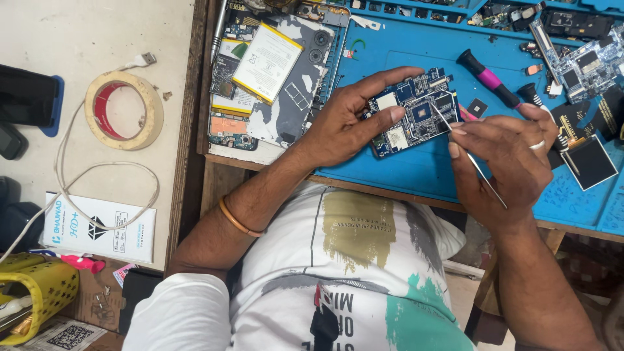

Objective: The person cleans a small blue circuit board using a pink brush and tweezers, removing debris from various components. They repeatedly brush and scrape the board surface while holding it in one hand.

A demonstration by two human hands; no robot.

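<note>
Slanting up-left from right hand [504, 159], tweezers [463, 146] tip meets circuit board [415, 114].

A flat white rectangular box [99, 229] with blue and black print lay on the pale counter at the left, a white cable across it. A dark phone screen [26, 96] sat at the far left edge. A printed paper [65, 335] with a square black-and-white code lay bottom left.
</note>
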